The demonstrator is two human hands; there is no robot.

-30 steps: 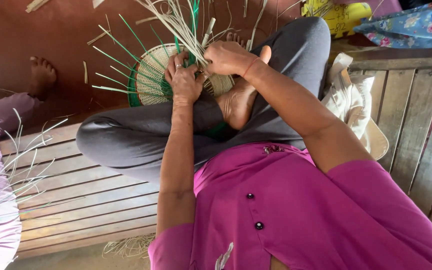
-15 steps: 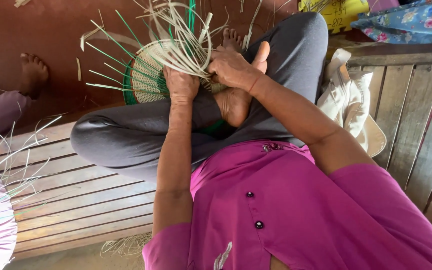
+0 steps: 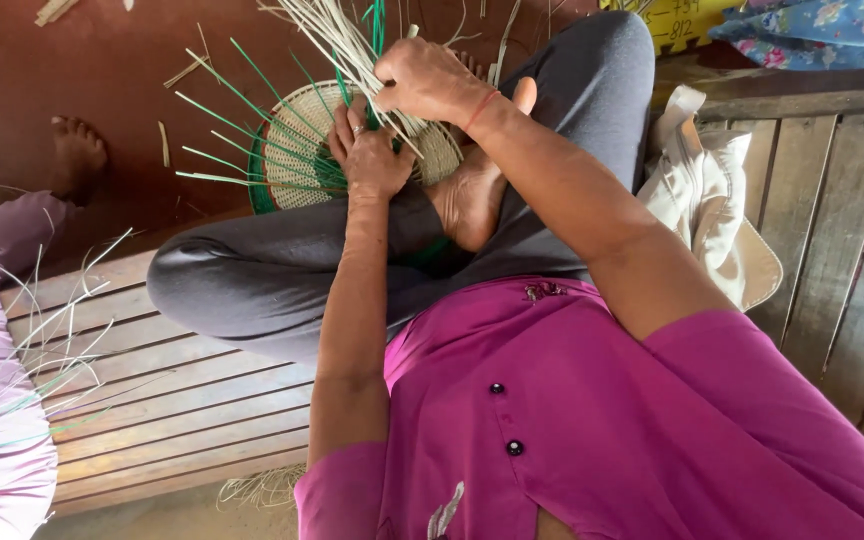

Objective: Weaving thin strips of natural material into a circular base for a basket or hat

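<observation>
we note one round woven disc (image 3: 302, 160); left hand (image 3: 370, 160) presses it, grip closed; right hand (image 3: 427, 80) clasps one strand bundle (image 3: 337, 40).

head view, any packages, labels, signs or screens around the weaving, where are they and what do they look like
Yellow box: top edge, right of the raised knee, cut off by the frame; bright yellow face with dark handwritten marks.
Cream bag: on the wooden slats beside the person's right arm; soft cloth, off-white, no label visible.
No signs or screens in view.
</observation>
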